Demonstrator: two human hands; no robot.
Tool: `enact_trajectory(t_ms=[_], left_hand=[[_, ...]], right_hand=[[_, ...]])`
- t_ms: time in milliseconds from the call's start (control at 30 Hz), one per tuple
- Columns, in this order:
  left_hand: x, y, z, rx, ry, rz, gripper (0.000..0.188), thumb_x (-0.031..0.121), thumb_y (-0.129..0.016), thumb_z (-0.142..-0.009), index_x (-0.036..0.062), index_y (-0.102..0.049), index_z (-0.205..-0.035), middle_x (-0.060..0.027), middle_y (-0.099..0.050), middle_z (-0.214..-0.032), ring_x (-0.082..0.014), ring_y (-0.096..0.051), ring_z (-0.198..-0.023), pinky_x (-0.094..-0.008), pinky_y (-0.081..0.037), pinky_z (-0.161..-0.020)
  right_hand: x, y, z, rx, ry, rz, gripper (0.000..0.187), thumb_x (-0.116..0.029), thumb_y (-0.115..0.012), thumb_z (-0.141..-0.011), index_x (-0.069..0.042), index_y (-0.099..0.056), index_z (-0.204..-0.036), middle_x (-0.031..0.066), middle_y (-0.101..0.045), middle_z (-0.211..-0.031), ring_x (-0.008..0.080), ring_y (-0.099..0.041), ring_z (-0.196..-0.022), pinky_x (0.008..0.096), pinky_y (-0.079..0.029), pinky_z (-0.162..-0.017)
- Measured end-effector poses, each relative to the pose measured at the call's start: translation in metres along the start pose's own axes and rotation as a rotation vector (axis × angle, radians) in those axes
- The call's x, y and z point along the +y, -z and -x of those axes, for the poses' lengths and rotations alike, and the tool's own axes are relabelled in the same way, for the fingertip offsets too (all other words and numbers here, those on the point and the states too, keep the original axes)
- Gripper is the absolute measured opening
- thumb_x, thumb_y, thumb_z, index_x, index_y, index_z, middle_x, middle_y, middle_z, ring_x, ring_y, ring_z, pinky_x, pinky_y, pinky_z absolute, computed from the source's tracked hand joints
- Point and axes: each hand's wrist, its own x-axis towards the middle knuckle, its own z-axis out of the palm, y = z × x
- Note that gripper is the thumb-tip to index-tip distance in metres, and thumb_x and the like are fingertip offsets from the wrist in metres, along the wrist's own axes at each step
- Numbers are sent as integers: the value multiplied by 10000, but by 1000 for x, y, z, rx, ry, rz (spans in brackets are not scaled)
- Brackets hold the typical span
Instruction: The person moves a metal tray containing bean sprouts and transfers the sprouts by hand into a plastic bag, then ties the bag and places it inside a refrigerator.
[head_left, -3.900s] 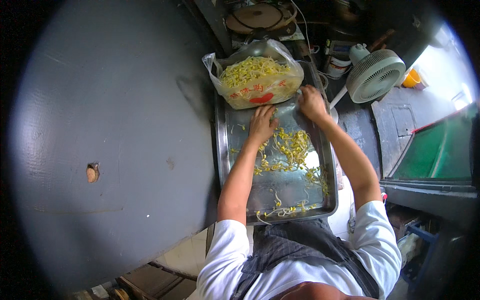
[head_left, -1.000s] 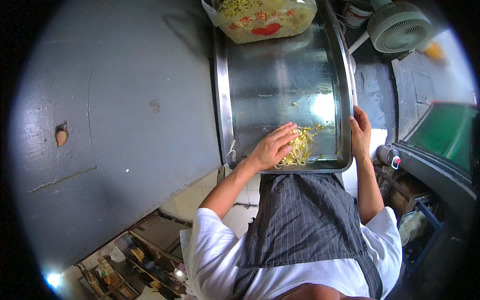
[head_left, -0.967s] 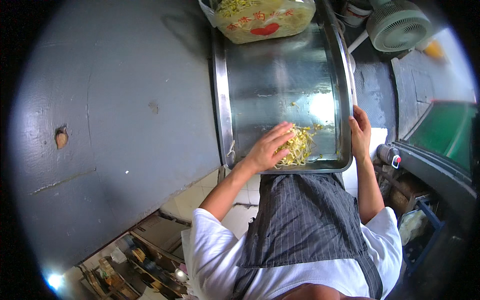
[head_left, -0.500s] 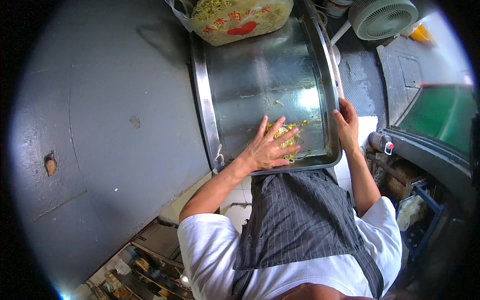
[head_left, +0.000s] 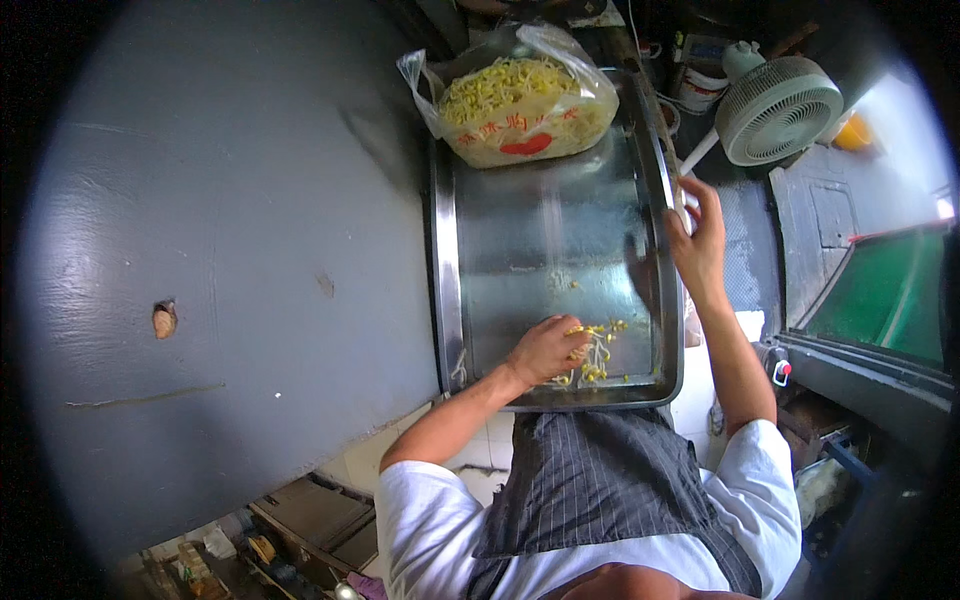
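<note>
A shallow metal tray lies in front of me. Near its close edge, my left hand is closed round part of a small heap of yellow-headed bean sprouts. Loose sprouts stick out beside its fingers. My right hand is at the tray's right rim, thumb and fingers curved and apart, with nothing visible held in it. At the tray's far end stands a clear plastic bag with a red heart print, its mouth open and full of bean sprouts.
A grey surface extends along the tray's left side. A pale fan stands beyond its far right corner. Farther right are a green panel and a bottle with a red cap. Shelves with clutter are at lower left.
My left hand has gone from spread flat over the sprouts to closed on some. The right hand has slid farther along the rim. The view has shifted, showing more of the bag.
</note>
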Motion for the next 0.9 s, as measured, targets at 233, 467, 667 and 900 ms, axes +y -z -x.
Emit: enact_trajectory(t_ms=[233,467,667,900], left_hand=[[-23,42,-21,428,480,821,229,271,-647,-872,72,-612,-981,-59,-657,-947,-154,-634,-802,-309,-528,-685],[-18,196,-126,736,222,1210,324,289,-648,-861,51,-563,-1064,-88,-642,-886,-153,-625,-669,-262,-514,-512],[-80,243,-262,880,330,943,292,290,-662,-855,53,-624,-1021,-87,-661,-888,-187,-648,-751,-336,-537,-613],[-89,193,-303,259,186,302,318,230,-595,-900,7,-614,-1126,-107,-662,-1020,-204,-615,-930,-336,-472,-846]], right_hand=[[-105,-77,-133,61,366,289,665,-219,-754,-724,-91,-465,-1308,164,-564,-1168,339,-477,-1160,411,-395,-987],[-100,-86,-183,-213,-190,-685,601,20,-548,-821,-5,-358,-1391,124,-680,-937,162,-585,-761,281,-476,-683],[-108,-58,-177,-184,-185,-877,647,103,-481,-777,10,-344,-1403,146,-659,-1100,127,-560,-787,251,-455,-688],[-101,-46,-179,-239,-164,-853,638,86,-515,-766,-27,-409,-1384,124,-611,-1201,153,-580,-982,268,-466,-805]])
